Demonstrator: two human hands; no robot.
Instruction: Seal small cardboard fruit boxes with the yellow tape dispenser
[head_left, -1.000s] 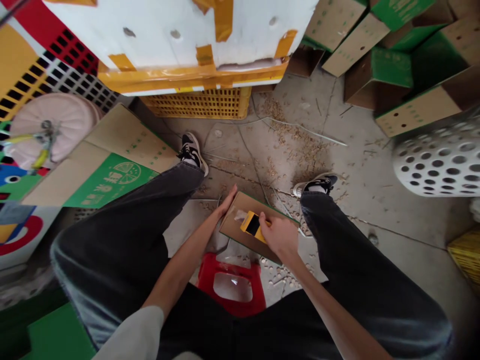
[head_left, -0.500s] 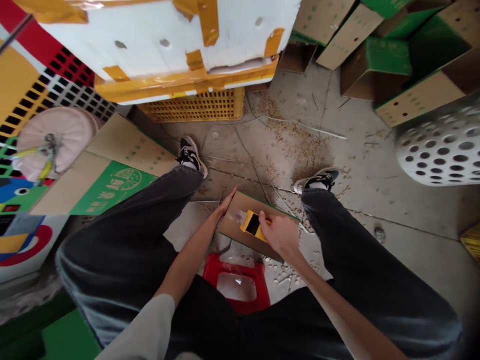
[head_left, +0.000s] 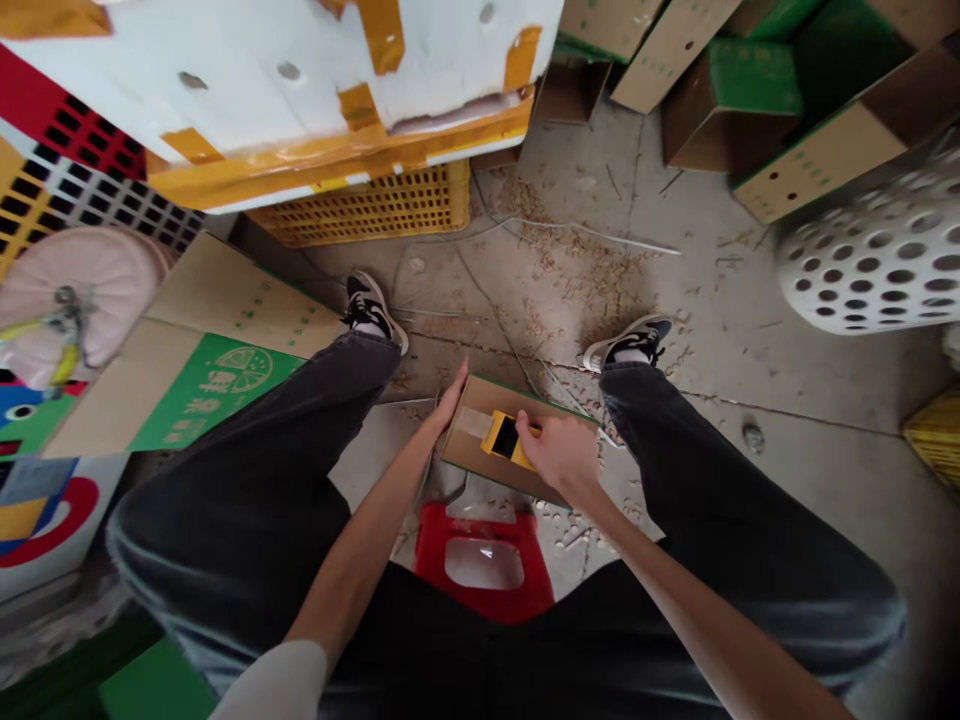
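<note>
Taping the cardboard box (head_left: 469, 455): right hand (head_left: 559, 452) grasps the yellow tape dispenser (head_left: 504, 438), left hand (head_left: 451, 395) open against the left edge; the next move seems to call for drawing the dispenser toward the right edge.

Tape dispenser (head_left: 506, 438) on cardboard box (head_left: 480, 472), stool (head_left: 435, 540) below it, foam box (head_left: 262, 50) on plastic crate (head_left: 375, 215) ahead

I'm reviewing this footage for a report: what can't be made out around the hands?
Head view:
- yellow tape dispenser: right end hidden by the right hand
- left hand: palm hidden, turned against the cardboard box
- green printed carton flap: lettering too small and skewed to read
- white taped crate: top cut off by the picture's upper edge
</note>
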